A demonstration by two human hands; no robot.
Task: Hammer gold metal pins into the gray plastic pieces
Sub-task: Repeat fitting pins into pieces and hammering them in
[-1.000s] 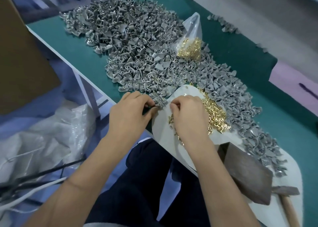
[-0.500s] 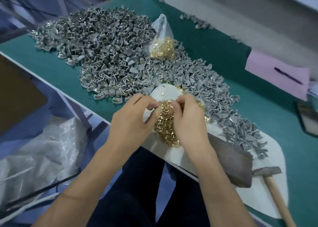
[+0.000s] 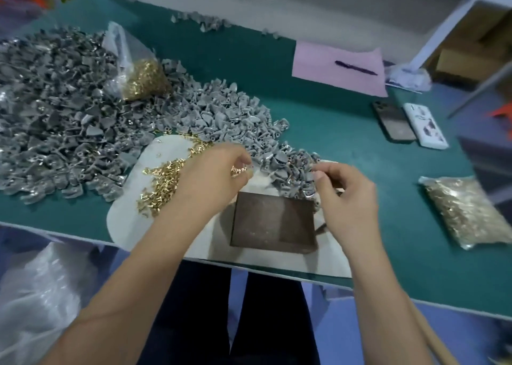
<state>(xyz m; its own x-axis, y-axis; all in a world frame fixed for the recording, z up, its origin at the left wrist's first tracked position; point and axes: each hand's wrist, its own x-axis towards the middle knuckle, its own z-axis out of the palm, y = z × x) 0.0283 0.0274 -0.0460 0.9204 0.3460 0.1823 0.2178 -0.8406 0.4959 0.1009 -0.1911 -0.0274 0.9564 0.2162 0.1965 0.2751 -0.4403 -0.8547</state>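
Fingers of my left hand now pinch a few gold pins; right hand, moved apart, curls near gray pieces, possibly holding one. Block clear; insertion pending.

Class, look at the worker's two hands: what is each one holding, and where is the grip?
The left hand pinches a few gold pins at its fingertips. The right hand has curled fingers; any held thing cannot be told.

No legible text anywhere — no label, brand, number or sign can be read.
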